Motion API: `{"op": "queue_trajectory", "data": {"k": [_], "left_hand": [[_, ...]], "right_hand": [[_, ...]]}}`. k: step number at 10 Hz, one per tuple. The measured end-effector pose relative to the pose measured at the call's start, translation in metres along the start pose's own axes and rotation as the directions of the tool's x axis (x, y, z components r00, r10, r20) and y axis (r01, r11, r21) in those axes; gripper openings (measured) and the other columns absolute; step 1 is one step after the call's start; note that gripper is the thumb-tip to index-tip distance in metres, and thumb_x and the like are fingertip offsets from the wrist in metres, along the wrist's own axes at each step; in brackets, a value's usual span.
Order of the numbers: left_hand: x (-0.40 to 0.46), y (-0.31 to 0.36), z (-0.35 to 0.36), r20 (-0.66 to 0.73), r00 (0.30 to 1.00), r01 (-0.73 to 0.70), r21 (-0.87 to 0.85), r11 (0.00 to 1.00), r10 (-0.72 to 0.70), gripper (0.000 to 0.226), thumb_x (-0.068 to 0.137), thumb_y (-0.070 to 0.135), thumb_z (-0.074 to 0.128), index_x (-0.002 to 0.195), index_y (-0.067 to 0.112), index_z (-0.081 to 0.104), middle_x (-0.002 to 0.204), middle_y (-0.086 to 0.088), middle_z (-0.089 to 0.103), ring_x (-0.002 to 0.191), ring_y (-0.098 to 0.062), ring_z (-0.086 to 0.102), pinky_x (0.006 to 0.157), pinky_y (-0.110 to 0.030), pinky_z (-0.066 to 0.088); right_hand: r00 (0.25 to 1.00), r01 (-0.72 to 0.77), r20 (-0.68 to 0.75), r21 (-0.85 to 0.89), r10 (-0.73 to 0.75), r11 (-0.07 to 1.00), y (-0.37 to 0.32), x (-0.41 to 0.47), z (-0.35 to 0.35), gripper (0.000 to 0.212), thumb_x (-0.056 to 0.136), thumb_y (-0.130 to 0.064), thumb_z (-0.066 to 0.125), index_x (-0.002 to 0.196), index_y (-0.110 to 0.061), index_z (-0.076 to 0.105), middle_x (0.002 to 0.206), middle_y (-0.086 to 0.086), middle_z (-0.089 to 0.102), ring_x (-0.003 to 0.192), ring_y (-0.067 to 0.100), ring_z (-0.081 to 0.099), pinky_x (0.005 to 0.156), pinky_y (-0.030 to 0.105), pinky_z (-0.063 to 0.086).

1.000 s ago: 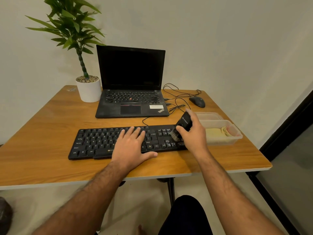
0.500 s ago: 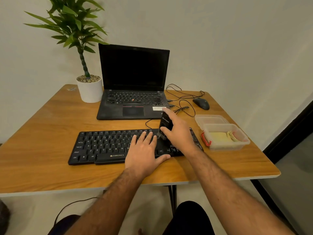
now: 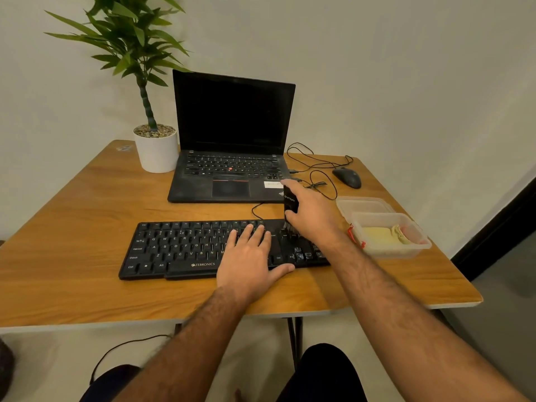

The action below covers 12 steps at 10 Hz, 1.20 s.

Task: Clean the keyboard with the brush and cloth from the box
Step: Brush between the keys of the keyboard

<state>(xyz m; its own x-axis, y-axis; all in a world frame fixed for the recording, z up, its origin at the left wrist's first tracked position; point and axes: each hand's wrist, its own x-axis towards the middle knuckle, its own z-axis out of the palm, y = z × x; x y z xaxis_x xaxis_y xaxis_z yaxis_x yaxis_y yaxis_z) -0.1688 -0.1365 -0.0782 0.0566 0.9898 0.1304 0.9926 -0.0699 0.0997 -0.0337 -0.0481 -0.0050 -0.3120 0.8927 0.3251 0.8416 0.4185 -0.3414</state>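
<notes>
Head view: black keyboard [image 3: 179, 250], white legends, flat on table [image 3: 72, 227].

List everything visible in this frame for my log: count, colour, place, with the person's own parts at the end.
keyboard: 1, black, front centre of table
brush: 1, black, upright over the keyboard's right part, in the right hand's grip
box: 1, clear plastic, right of keyboard
cloth: 1, yellowish, inside the box
lid: 1, clear, behind the box
laptop: 1, black, open, screen dark, behind keyboard
mouse: 1, black, right of laptop
potted plant: 1, green in white pot, left of laptop
table: 1, wood-coloured
left hand: flat on keyboard
right hand: holds the brush
</notes>
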Motion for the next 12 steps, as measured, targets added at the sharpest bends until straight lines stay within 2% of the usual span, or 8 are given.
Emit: {"op": "queue_trajectory", "data": {"k": [2, 3, 4, 5, 6, 7, 9, 12], "left_hand": [[-0.001, 0.000, 0.000, -0.003, 1.000, -0.001, -0.007, 1.000, 0.001, 0.096, 0.086, 0.085, 0.020, 0.159, 0.021, 0.020, 0.167, -0.001, 0.016, 0.154, -0.021, 0.006, 0.125, -0.048, 0.003], [-0.001, 0.000, -0.001, 0.007, 1.000, -0.003, -0.006, 1.000, 0.003, 0.094, 0.086, 0.085, 0.019, 0.159, 0.025, 0.018, 0.167, -0.001, 0.015, 0.154, -0.021, 0.005, 0.125, -0.049, 0.002], [-0.001, 0.001, -0.001, 0.003, 1.000, 0.000, -0.007, 1.000, 0.000, 0.094, 0.086, 0.085, 0.019, 0.159, 0.026, 0.019, 0.167, -0.001, 0.015, 0.154, -0.021, 0.006, 0.125, -0.049, 0.002], [-0.001, 0.000, 0.000, -0.007, 1.000, 0.000, -0.009, 1.000, 0.000, 0.094, 0.086, 0.085, 0.020, 0.158, 0.025, 0.021, 0.166, -0.001, 0.017, 0.154, -0.021, 0.007, 0.125, -0.049, 0.003], [-0.001, 0.000, -0.001, 0.001, 1.000, 0.001, -0.005, 1.000, -0.001, 0.094, 0.086, 0.085, 0.020, 0.158, 0.026, 0.020, 0.167, -0.001, 0.016, 0.154, -0.021, 0.007, 0.125, -0.049, 0.003], [-0.001, 0.001, -0.001, 0.004, 1.000, 0.006, -0.011, 1.000, -0.006, 0.094, 0.086, 0.086, 0.020, 0.159, 0.026, 0.019, 0.167, -0.001, 0.016, 0.154, -0.021, 0.006, 0.125, -0.048, 0.003], [0.000, 0.001, -0.001, 0.008, 1.000, 0.009, -0.016, 1.000, -0.009, 0.094, 0.085, 0.086, 0.020, 0.158, 0.026, 0.019, 0.167, -0.001, 0.016, 0.154, -0.021, 0.005, 0.125, -0.049, 0.003], [0.000, 0.000, -0.001, 0.013, 1.000, 0.008, -0.021, 1.000, -0.008, 0.094, 0.086, 0.086, 0.021, 0.158, 0.026, 0.019, 0.167, 0.000, 0.015, 0.154, -0.021, 0.005, 0.125, -0.049, 0.003]], "right_hand": [[0.998, -0.034, 0.055, 0.234, 0.022, 0.972, 0.016, -0.016, 0.003, 0.071, 0.088, -0.020, 0.071, 0.146, -0.039, 0.036, 0.139, -0.003, 0.055, 0.122, 0.016, 0.056, 0.087, 0.020, 0.048], [0.997, -0.060, -0.040, 0.121, 0.065, 0.991, 0.026, -0.013, 0.002, 0.071, 0.087, -0.025, 0.071, 0.144, -0.045, 0.033, 0.135, -0.003, 0.059, 0.119, 0.017, 0.058, 0.092, 0.037, 0.055], [0.985, -0.126, -0.095, 0.172, 0.143, 0.977, 0.024, -0.009, 0.000, 0.070, 0.086, -0.023, 0.072, 0.142, -0.045, 0.036, 0.131, -0.005, 0.062, 0.116, 0.015, 0.060, 0.090, 0.032, 0.055], [0.992, -0.118, -0.002, 0.292, 0.124, 0.949, 0.022, -0.010, 0.004, 0.068, 0.087, -0.017, 0.072, 0.144, -0.037, 0.041, 0.128, -0.010, 0.058, 0.110, 0.008, 0.058, 0.068, 0.002, 0.044], [0.995, -0.100, 0.005, 0.226, 0.101, 0.969, 0.025, -0.013, 0.004, 0.069, 0.088, -0.020, 0.071, 0.145, -0.038, 0.039, 0.132, -0.009, 0.058, 0.113, 0.008, 0.057, 0.071, 0.003, 0.043], [0.988, -0.128, -0.073, 0.120, 0.138, 0.984, 0.028, -0.011, -0.002, 0.070, 0.087, -0.021, 0.070, 0.144, -0.042, 0.035, 0.131, -0.001, 0.061, 0.116, 0.017, 0.059, 0.091, 0.035, 0.055], [0.982, -0.148, -0.081, 0.209, 0.168, 0.967, 0.018, -0.013, -0.005, 0.071, 0.084, -0.026, 0.073, 0.138, -0.049, 0.034, 0.132, -0.004, 0.061, 0.117, 0.017, 0.060, 0.092, 0.043, 0.056], [0.987, -0.159, 0.016, 0.103, 0.158, 0.982, 0.025, -0.028, -0.010, 0.073, 0.084, -0.020, 0.074, 0.144, -0.039, 0.037, 0.133, 0.000, 0.060, 0.117, 0.019, 0.059, 0.089, 0.039, 0.057]]}}
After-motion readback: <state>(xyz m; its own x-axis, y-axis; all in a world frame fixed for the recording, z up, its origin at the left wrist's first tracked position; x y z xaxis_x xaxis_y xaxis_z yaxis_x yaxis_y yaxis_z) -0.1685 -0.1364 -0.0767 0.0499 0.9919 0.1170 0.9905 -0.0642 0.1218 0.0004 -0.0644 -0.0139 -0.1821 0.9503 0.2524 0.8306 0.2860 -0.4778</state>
